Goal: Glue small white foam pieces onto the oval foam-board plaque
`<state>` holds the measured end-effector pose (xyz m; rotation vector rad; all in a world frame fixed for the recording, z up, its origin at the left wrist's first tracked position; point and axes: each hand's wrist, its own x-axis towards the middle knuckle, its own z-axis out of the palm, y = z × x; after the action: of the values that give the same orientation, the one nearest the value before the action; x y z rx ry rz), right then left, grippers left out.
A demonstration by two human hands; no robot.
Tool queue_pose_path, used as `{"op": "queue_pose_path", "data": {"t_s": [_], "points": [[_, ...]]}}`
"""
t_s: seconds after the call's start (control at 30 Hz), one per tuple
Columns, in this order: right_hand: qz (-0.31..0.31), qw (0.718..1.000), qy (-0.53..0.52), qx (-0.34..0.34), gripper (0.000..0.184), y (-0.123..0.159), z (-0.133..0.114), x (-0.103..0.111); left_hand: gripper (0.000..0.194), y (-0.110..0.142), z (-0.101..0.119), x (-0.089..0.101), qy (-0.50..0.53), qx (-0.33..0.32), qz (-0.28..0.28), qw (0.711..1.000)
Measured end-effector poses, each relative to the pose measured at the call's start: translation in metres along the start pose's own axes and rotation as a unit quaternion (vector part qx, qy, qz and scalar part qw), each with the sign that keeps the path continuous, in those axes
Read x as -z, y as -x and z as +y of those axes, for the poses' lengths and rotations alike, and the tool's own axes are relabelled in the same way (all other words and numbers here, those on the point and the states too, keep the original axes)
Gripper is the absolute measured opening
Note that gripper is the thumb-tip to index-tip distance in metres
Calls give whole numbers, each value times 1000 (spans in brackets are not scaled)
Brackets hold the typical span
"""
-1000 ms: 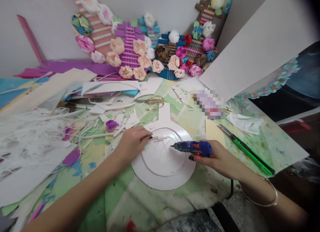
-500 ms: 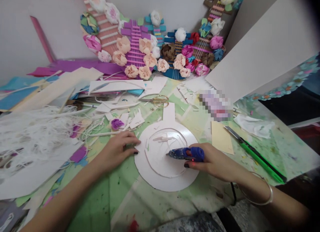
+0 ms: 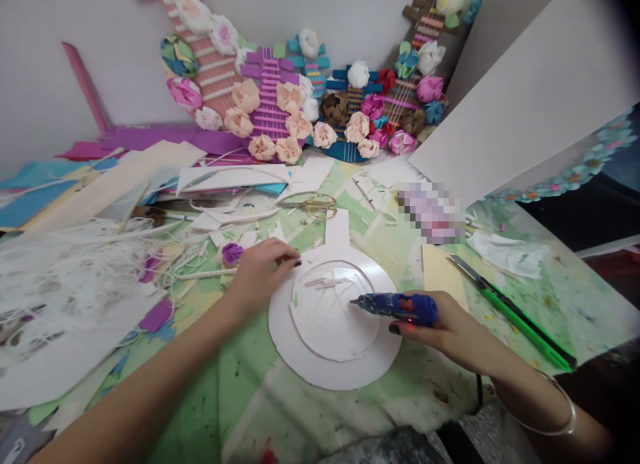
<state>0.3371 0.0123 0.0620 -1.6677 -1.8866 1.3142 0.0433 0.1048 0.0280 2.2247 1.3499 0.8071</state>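
My right hand (image 3: 443, 324) is wrapped round a blue glue gun (image 3: 400, 307), its nozzle pointing left over the middle of a round white board (image 3: 333, 374). A narrow white neck (image 3: 337, 228) extends from the board's far side. On the disc are a raised ring (image 3: 300, 341) and thin strips (image 3: 327, 283); faint lines run inside the ring. My left hand (image 3: 263, 271) hovers by the board's upper left edge, fingers stretched to the right and loosely together, with nothing visible in them. A purple paper flower (image 3: 232, 253) lies beside this hand.
Gold-handled scissors (image 3: 320, 204) lie beyond the board. At right are a green utility knife (image 3: 525, 324), a cream card (image 3: 443, 267) and a pixelated object (image 3: 430, 212). Tangled white string (image 3: 85, 271) heaps at left. Flower-decorated guitar shapes (image 3: 270, 104) lean against the wall.
My left hand has lifted from the board's left edge and moved up and to the right. My right hand has shifted the glue gun slightly right.
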Motion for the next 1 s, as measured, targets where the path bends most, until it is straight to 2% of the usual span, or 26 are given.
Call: {"op": "queue_pose_path", "data": {"t_s": [0.1, 0.13, 0.23, 0.33, 0.53, 0.67, 0.83, 1.0], "points": [[19, 1000, -12, 13, 22, 5, -1, -3, 21, -31, 5, -22, -10, 23, -18, 1000], [25, 1000, -10, 15, 21, 6, -1, -3, 26, -40, 5, -29, -24, 26, -40, 999], [37, 999, 7, 17, 19, 7, -3, -2, 25, -56, 5, -43, -82, 13, -80, 993], [69, 997, 39, 24, 19, -2, -4, 0, 24, -62, 7, -46, -110, -8, -107, 988], [101, 989, 102, 22, 18, -32, -3, 2, 23, -66, 10, -36, -104, -34, -141, 984], [73, 991, 110, 15, 19, -30, -5, 1, 20, -65, 7, -33, -86, -25, -127, 988], [34, 992, 122, 13, 22, -15, -10, 0, 22, -56, 12, -28, 13, -47, -57, 997], [72, 988, 135, 20, 21, -30, -12, 3, 19, -44, 29, -14, 83, -74, -20, 994]]}}
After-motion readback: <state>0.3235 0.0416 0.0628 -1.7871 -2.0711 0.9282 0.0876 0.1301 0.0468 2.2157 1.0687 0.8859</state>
